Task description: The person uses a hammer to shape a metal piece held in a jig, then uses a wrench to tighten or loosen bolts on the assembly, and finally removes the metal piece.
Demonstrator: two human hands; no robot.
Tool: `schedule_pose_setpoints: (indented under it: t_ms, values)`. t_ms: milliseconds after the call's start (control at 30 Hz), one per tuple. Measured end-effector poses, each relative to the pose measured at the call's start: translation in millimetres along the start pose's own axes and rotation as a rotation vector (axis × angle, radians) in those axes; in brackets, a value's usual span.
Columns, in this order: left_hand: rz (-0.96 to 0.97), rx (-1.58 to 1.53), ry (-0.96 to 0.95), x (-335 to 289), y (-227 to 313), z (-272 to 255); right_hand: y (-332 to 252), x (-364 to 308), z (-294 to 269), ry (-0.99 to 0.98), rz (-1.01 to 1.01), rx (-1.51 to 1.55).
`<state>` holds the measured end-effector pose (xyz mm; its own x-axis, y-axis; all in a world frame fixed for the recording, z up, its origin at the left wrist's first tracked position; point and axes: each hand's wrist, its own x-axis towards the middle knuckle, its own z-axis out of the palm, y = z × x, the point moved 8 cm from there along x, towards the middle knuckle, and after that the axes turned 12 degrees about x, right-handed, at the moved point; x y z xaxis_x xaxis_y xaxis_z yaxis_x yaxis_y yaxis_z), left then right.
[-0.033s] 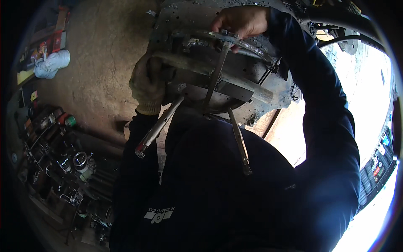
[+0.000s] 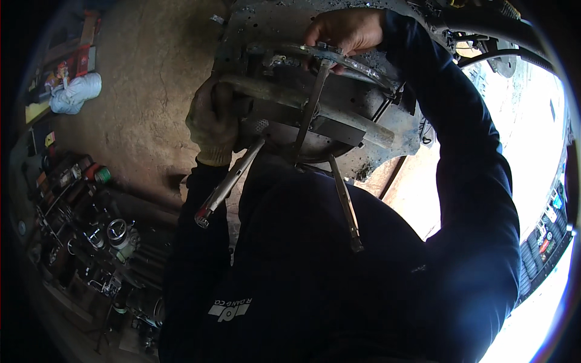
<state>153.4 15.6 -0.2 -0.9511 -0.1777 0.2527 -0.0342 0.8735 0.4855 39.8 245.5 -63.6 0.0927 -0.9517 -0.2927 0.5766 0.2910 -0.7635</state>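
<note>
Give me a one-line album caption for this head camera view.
Gloved left hand and bare right hand steady a grimy grey metal assembly with two locking pliers attached.

At the upper left of the frame a red flat package (image 2: 77,59) lies on the ground, just above a white bundled bag (image 2: 75,94). Beside them sits a small colourful packet (image 2: 55,77), perhaps orange and yellow, too blurred to tell more. Lower on the left edge is a small red and white label (image 2: 49,139). At the far right edge, small coloured signs (image 2: 548,233) show.
</note>
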Motion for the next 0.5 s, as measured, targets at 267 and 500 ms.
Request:
schedule_pose_setpoints:
  t_ms: [267,500]
  values:
    - [0.038,0.041,0.045,-1.7,-3.6,-3.6,-7.3,39.6,67.0,0.003,0.146,-0.138]
    - [0.053,0.031,0.066,-2.6,-3.7,-5.6,-10.8,46.1,71.5,-0.098,0.017,-0.213]
